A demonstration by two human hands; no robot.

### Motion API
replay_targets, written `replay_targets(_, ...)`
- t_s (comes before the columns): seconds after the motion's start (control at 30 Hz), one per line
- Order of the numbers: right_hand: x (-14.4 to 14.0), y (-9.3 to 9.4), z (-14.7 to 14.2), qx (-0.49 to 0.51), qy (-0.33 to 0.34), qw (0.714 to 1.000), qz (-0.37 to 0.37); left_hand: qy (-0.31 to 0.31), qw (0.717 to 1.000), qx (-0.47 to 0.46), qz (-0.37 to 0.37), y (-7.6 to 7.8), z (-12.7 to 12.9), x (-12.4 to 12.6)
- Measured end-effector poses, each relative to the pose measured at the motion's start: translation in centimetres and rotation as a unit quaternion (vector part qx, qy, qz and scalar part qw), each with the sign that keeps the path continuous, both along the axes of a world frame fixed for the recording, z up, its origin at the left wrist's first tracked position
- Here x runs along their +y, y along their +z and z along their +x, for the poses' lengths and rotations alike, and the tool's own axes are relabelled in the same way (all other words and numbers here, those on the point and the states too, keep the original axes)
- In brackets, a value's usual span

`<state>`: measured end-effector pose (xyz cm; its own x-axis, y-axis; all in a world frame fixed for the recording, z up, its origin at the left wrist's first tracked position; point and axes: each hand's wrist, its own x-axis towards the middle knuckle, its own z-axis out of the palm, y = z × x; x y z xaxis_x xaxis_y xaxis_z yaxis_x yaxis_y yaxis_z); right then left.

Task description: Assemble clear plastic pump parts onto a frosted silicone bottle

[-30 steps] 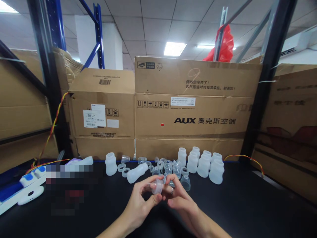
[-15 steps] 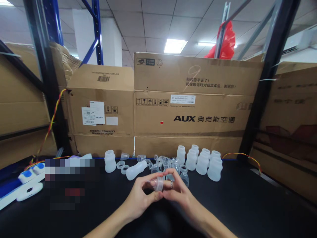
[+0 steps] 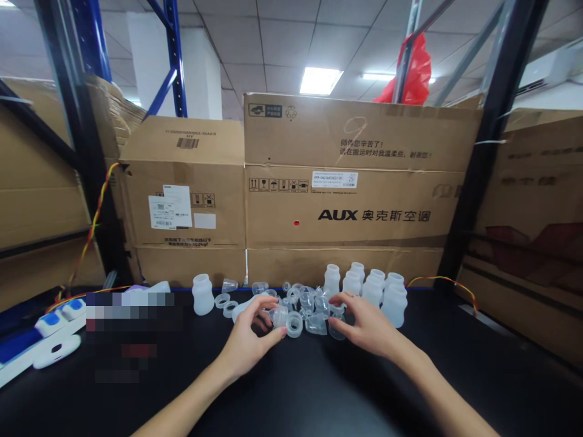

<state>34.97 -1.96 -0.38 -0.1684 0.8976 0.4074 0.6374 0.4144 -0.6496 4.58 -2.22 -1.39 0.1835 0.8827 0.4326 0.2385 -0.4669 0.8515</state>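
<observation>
My left hand [image 3: 249,332] is closed on a clear ringed bottle top [image 3: 279,317], pinched between thumb and fingers. Just right of it lies a translucent screw ring [image 3: 294,325]. My right hand [image 3: 367,321] reaches into the right side of the loose clear parts, thumb and fingers apart around a clear dome-shaped cap [image 3: 337,328]; whether it touches the cap I cannot tell. Between my hands lie more clear caps [image 3: 316,324] and small rings. A milky bottle [image 3: 245,308] lies on its side, partly hidden behind my left hand.
Several milky bottles [image 3: 394,303] stand at the back right, and another bottle [image 3: 203,295] stands at the left. Loose rings [image 3: 222,301] lie near it. Cardboard boxes [image 3: 341,233] wall off the back of the black table [image 3: 291,394]. A power strip [image 3: 57,318] lies far left.
My hands were together around the clear bottle top. Now they are apart: the left keeps the top and has moved slightly left, while the right has gone right to the loose parts.
</observation>
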Motion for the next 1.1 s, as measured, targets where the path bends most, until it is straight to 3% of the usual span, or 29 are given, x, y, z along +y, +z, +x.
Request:
replay_targets(0.23,0.1,-0.3,0.2,-0.069,-0.002,0.998,-0.013,-0.003,0.988,0.147,0.055,0.1,-0.5,-0.4)
replay_targets(0.43,-0.4,0.4,-0.5,-0.07,0.0,0.998,-0.001,-0.071,0.966,0.244,0.042,-0.8,0.2,-1.2)
replay_targets(0.67,-0.9,0.6,-1.8,-0.039,0.003,0.999,0.031,-0.088,0.961,0.253,0.072,-0.6,0.2,-1.0)
replay_targets(0.83,-1.1,0.6,-2.5,-0.058,-0.005,0.997,0.054,-0.081,0.966,0.239,0.054,-0.6,-0.1,-1.0)
replay_targets(1.1,-0.1,-0.1,-1.7,-0.01,-0.016,0.996,0.084,-0.068,0.964,0.248,0.066,-4.4,-0.2,2.9)
